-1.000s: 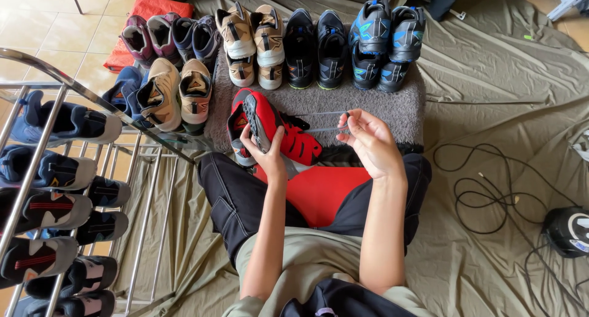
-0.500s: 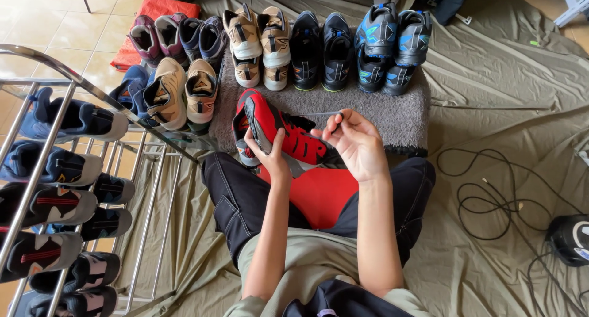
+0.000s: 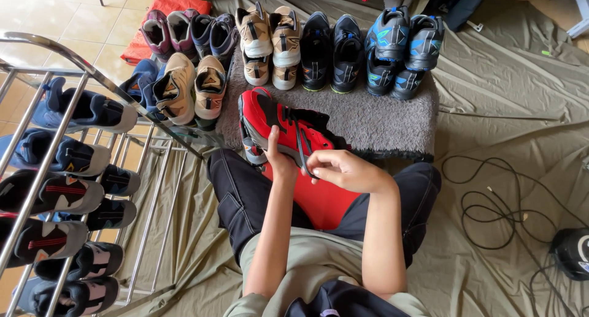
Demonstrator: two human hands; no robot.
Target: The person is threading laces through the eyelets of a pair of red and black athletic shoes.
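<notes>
Center frame: left hand (image 3: 277, 156) fingers wrapped round the red shoe (image 3: 279, 128), right hand (image 3: 342, 170) fingers pinching its black lace (image 3: 299, 139) tight.

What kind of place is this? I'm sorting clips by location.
Probably a home floor used for shoe care: sneaker pairs on a grey mat, a metal shoe rack, and an olive sheet over tile.

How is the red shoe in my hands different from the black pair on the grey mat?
The red shoe is bright red with black laces; the black pair is dark all over. The red shoe is tipped on its side, held by the left hand while the right hand pinches its lace; the black pair stands upright, untouched. Both are low athletic shoes over the grey mat.
</notes>
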